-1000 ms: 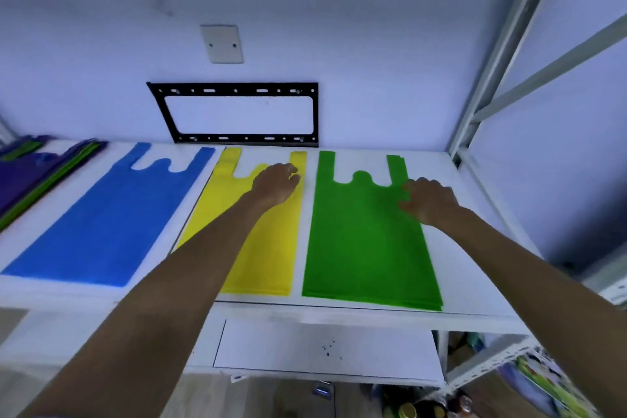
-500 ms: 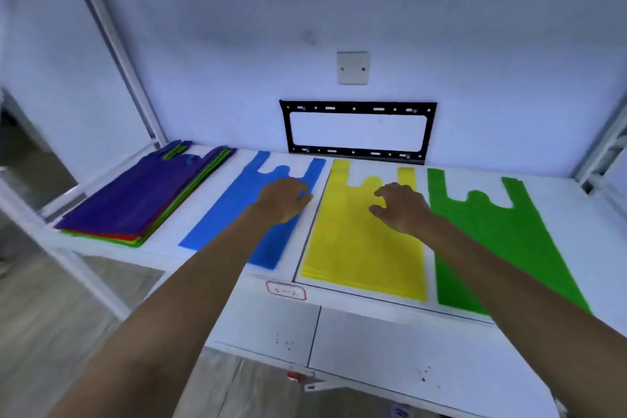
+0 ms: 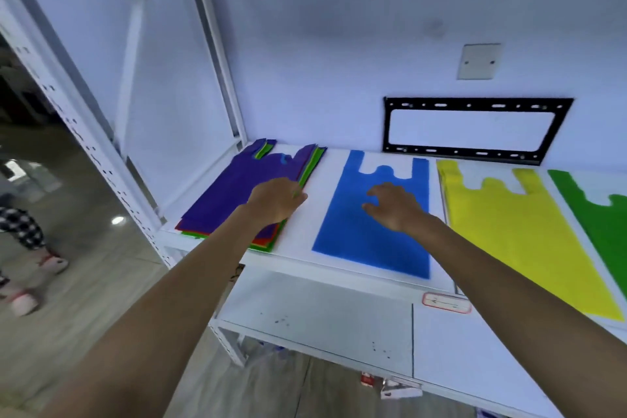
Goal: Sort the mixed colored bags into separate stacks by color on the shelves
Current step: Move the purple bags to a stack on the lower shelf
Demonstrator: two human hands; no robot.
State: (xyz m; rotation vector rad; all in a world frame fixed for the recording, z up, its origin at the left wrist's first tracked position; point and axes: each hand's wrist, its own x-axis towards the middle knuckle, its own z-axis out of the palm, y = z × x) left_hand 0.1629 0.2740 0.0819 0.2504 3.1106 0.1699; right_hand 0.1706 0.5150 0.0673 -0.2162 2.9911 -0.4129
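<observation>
Currently the left hand (image 3: 276,202) is laid loosely open, empty, on the mixed stack of flat purple-topped bags (image 3: 237,195); only the top purple sheet should be pinched. Right hand (image 3: 393,209), open and empty, hovers over the flat blue bag (image 3: 373,234) just beside.

A storeroom: white metal shelving (image 3: 305,159) with perforated uprights (image 3: 112,180).

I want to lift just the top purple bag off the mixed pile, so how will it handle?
The purple bag lies thin and flat, so it will probably flop and weigh little. The mixed stack under it shows fanned edges, so neighbouring bags may slide along. The left hand sits at the stack's right edge; peeling there seems wise.
</observation>
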